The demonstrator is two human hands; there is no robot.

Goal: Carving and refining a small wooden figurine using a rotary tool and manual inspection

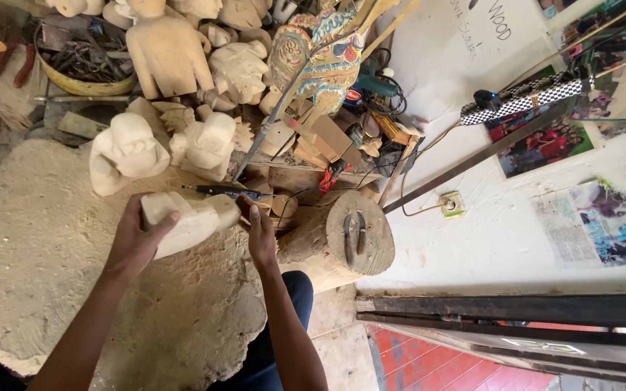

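Note:
My left hand [138, 242] grips the near end of a pale, roughly carved wooden figure [191, 219] that lies across the sawdust-covered floor. My right hand [259, 233] rests at the figure's other end, its fingers curled against the wood beside a thin dark rotary tool [227, 192] lying just beyond. Whether the right hand grasps the figure or only touches it is unclear. My knee in blue trousers [293, 286] shows under the right forearm.
Several unfinished pale wooden carvings [204, 145] stand behind the figure. A painted flat puppet [320, 54] leans at the back. A round log stump [353, 235] with two metal blades on top stands to the right. A bowl of tools [85, 65] sits at the upper left.

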